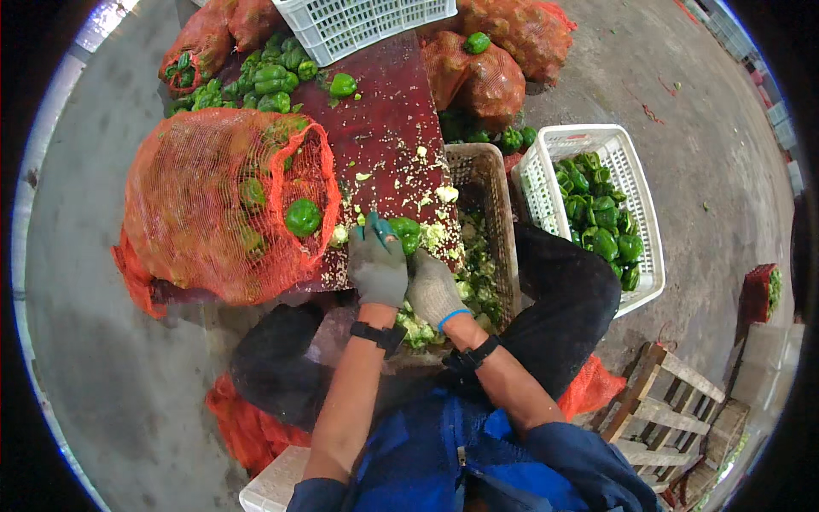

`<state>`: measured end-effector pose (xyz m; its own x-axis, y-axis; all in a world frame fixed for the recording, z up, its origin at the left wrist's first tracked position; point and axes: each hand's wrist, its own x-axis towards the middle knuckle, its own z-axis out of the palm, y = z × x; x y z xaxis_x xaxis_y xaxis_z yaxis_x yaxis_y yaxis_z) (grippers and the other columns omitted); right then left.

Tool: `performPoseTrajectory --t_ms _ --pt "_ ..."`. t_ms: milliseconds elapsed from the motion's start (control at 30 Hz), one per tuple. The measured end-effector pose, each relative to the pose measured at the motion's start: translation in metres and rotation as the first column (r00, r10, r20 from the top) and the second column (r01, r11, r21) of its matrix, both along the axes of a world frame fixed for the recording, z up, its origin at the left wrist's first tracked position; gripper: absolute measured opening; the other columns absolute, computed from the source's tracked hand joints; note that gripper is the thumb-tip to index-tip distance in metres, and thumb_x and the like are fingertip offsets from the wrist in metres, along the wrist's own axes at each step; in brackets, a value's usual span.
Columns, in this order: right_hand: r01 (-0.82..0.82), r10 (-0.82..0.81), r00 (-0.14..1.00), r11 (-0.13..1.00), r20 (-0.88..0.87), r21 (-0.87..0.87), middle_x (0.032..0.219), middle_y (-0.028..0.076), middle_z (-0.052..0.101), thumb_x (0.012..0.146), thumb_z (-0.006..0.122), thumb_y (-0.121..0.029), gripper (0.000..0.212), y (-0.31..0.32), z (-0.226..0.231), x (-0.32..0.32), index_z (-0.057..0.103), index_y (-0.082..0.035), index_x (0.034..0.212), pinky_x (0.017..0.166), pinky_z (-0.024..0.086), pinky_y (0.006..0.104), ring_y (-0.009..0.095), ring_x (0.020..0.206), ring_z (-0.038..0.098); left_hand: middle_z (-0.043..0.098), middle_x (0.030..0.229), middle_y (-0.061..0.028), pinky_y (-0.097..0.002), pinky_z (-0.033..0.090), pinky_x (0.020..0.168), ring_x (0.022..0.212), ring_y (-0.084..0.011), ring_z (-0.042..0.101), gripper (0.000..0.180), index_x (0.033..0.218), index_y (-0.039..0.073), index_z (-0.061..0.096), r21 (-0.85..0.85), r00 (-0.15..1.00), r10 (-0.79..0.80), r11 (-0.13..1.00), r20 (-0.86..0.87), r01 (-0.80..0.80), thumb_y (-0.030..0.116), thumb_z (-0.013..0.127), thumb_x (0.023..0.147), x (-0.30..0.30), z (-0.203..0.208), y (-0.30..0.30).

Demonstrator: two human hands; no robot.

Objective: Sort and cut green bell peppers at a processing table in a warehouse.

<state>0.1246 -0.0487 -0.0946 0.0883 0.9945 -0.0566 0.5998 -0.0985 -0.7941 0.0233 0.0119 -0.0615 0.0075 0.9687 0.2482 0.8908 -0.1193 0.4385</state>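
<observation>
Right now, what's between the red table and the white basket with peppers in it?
In the head view, a brown basket with pale green scraps inside sits between the red table and the white basket.

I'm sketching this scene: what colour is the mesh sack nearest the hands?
The mesh sack is orange-red; the head view shows it best.

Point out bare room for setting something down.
Bare floor lies left of the orange mesh sack; more lies right of the white crate holding green peppers. Crowded: the red board by the left hand, strewn with scraps.
</observation>
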Motion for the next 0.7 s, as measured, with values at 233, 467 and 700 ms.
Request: performPoseTrajectory --t_ms 233,467,700 --pt "-0.126 0.114 0.983 0.989 0.143 0.077 0.093 0.027 0.070 0.084 0.066 -0.005 0.029 0.013 0.009 0.002 0.064 0.005 0.112 0.081 0.058 0.0514 0.047 0.090 0.070 0.071 0.123 -0.0230 -0.0475 0.059 0.087 0.096 -0.0332 0.072 0.057 0.145 -0.003 0.059 0.042 0.999 0.023 0.999 -0.027 -0.022 0.037 0.066 0.106 -0.013 0.016 -0.005" --pt "-0.446 0.419 0.845 0.895 0.333 0.004 0.103 0.028 0.073 0.090 0.067 -0.016 0.030 0.039 0.004 0.033 0.069 0.003 0.112 0.091 0.059 0.0510 0.043 0.102 0.073 0.075 0.114 -0.0197 -0.0344 0.058 0.084 0.098 -0.0240 0.072 0.059 0.140 -0.010 0.062 -0.199 0.585 0.060 0.964 0.809 0.177 0.022 0.082 0.095 -0.045 -0.016 0.009" --pt "-0.475 0.384 0.880 0.694 -0.280 -0.541 0.078 0.017 0.071 0.084 0.070 -0.018 0.020 0.088 0.089 0.075 0.071 0.002 0.081 0.055 0.053 0.0438 0.026 0.063 0.069 0.067 0.136 -0.0179 -0.0392 0.061 0.100 0.115 -0.0252 0.070 0.062 0.157 -0.005 0.047 -0.392 0.395 0.246 0.852 0.885 0.348 0.003 0.071 0.101 -0.062 0.024 -0.004"
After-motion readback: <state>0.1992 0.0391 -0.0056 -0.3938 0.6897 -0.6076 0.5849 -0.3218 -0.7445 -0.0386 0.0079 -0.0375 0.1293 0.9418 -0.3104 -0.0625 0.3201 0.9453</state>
